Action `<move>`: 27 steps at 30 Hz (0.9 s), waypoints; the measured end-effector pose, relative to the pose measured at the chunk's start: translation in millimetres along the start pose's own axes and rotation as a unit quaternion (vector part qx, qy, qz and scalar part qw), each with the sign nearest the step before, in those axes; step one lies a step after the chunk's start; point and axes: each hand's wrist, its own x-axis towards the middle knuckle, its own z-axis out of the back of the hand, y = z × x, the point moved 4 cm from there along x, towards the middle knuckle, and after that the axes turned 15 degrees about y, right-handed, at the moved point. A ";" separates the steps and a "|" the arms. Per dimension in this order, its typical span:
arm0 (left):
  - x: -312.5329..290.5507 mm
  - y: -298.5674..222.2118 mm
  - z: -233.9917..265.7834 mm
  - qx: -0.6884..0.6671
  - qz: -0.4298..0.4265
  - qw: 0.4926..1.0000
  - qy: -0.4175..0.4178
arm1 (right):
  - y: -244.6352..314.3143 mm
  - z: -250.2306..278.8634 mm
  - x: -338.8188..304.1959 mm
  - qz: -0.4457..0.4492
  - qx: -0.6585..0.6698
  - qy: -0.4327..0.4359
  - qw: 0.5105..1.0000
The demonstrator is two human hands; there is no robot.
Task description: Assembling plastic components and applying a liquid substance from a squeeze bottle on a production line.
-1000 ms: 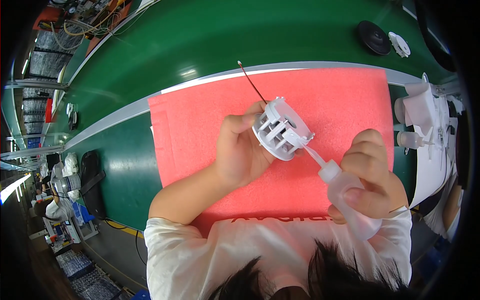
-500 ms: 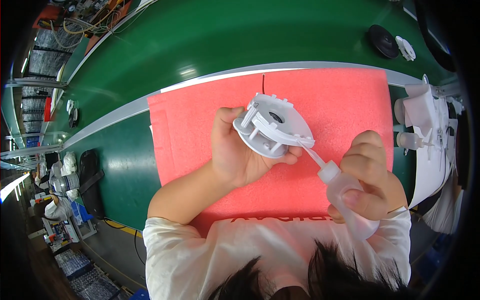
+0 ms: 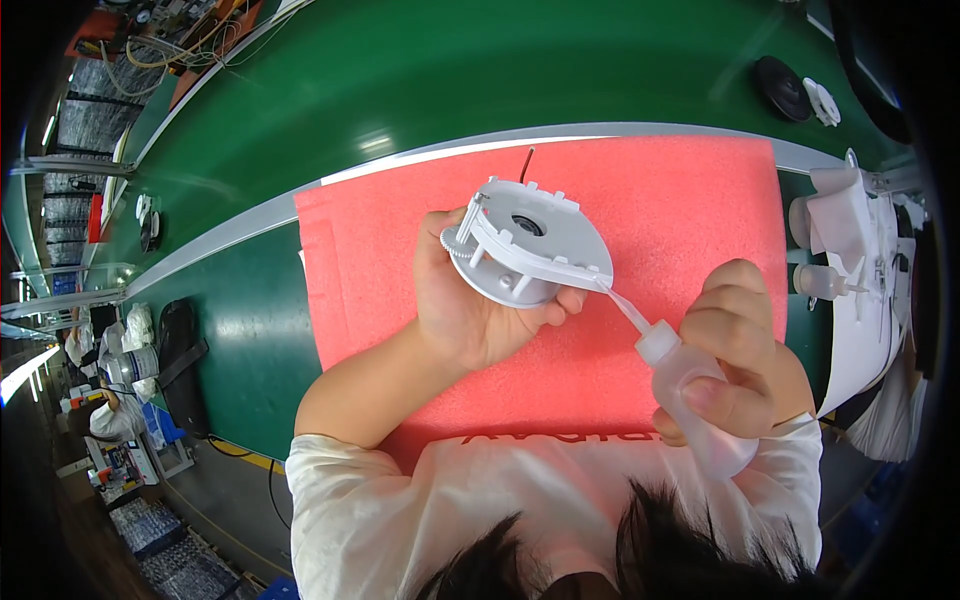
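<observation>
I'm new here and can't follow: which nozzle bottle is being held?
The translucent bottle in the right hand, its nozzle by the white part; the other bottle sits untouched, right of the pink sheet.

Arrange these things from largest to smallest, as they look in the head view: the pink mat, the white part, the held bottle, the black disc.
1. Pink mat
2. White part and held bottle: unsure; the bottle looks longer but narrower, and is partly hidden.
3. Black disc
</observation>
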 end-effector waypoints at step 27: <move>-0.4 -182.5 5.8 0.891 -0.295 0.164 -0.304 | -76.9 -55.0 -28.0 -0.403 0.637 -0.087 0.651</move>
